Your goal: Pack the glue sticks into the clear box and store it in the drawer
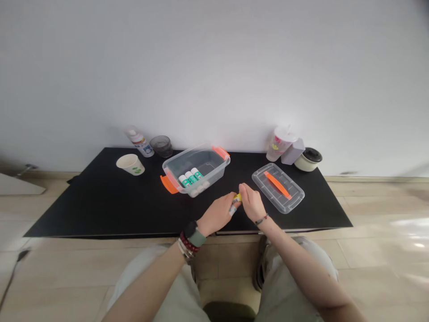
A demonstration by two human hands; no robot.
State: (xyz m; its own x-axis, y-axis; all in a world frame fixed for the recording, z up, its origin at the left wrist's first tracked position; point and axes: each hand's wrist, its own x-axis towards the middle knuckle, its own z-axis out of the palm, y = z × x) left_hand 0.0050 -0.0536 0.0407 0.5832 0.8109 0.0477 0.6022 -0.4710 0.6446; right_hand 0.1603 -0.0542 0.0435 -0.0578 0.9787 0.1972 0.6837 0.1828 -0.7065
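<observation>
My left hand [219, 213] and my right hand [252, 203] meet low over the front of the black table, both closed around a small yellow-labelled glue stick [237, 198]. Fingers cover most of it. A pale blue-and-white piece [232, 209] shows below it by my left hand; whether it is part of the same stick I cannot tell. Left of my hands stands a clear plastic box [214, 172] with orange latches, its top uncovered. Inside lie several green-and-white glue sticks [191, 178] side by side. To the right, the clear lid [292, 205] with an orange handle lies flat.
A paper cup [129, 164], a spray can [142, 145] and a dark glass bowl [161, 146] stand at the left. Back right are a lidded tumbler [279, 144], a pale box [293, 153] and a cream pot [307, 161] with a black lid. A wall runs behind the table [134, 214].
</observation>
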